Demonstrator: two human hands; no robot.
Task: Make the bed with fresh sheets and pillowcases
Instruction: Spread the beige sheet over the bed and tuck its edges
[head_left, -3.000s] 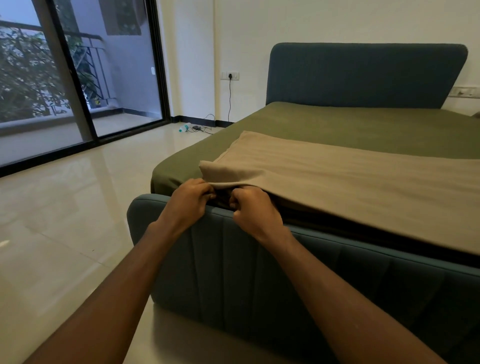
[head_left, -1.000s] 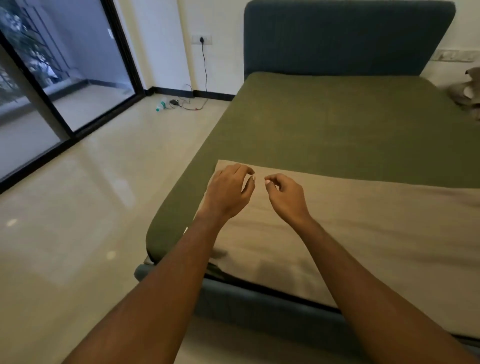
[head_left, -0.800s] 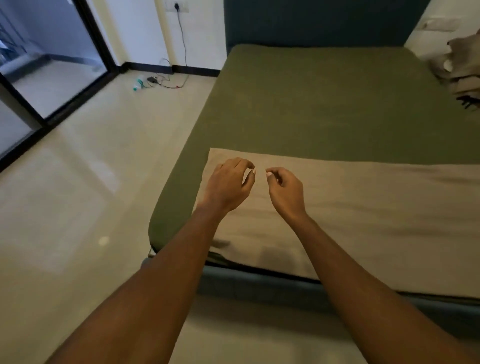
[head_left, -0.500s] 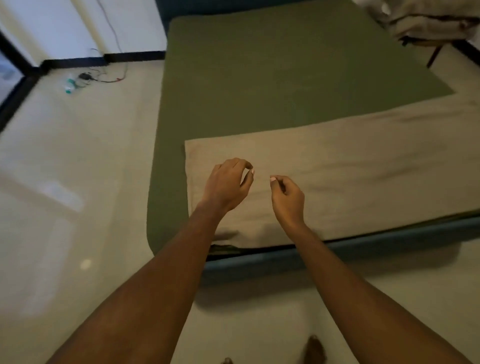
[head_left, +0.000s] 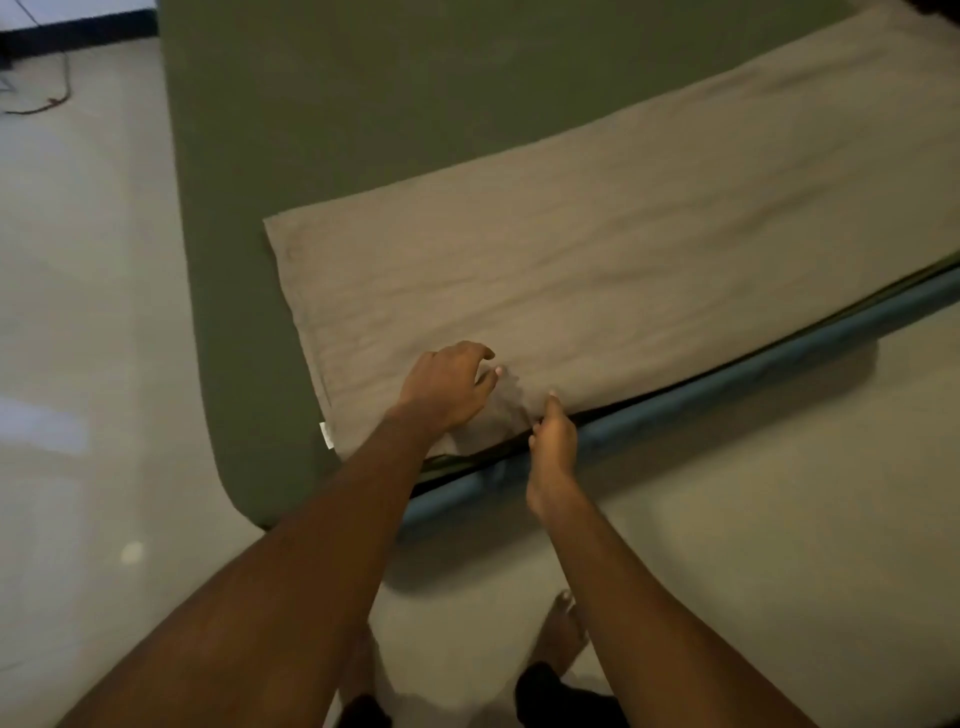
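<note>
Lowered: left hand (head_left: 445, 388), right hand (head_left: 554, 437); sheet (head_left: 571, 260) apparently lengthwise along footboard (head_left: 727, 375).

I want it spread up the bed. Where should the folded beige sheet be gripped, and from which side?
Probably pinch the beige sheet by its near long edge, from the footboard side. That edge runs beside it, where the left hand and right hand are; the far edge lies out on the green sheet.

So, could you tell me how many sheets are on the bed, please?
2: a green sheet spread over the bed, and a beige sheet laid across its near end. More may lie hidden underneath.
</note>
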